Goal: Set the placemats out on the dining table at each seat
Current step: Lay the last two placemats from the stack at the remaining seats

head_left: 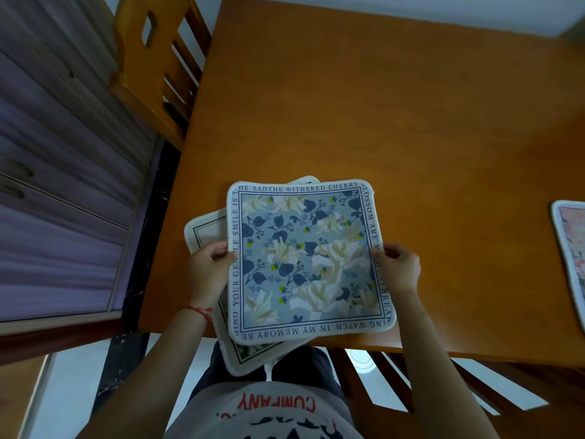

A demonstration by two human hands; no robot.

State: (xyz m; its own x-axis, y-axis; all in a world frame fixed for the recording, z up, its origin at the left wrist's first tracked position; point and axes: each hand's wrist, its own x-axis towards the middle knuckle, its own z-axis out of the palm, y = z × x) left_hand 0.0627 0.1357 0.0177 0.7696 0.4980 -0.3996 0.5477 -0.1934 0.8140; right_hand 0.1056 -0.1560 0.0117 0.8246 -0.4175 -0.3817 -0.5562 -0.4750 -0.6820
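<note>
**A:** At the near edge of the wooden dining table (380,106), head cam view: what's in the hands?

**B:** A blue floral placemat (308,261) with a white border and lettering round the rim. The left hand (207,270) is pinched on its left edge and the right hand (400,267) is closed on its right edge. It overlaps the table's near edge.

**A:** Only the one?

**B:** Nope, there's a second placemat (202,229) under it, turned at an angle, pale with a dark line border, sticking out left and towards the person. Can't tell which hand carries that one. A third, pinkish placemat (571,248) lies flat on the table far right, cut off by the frame.

**A:** Anything else?

**B:** A wooden chair (148,74) at the far left, another chair (443,384) near right, and a red string bracelet (198,310) on the left wrist.
</note>
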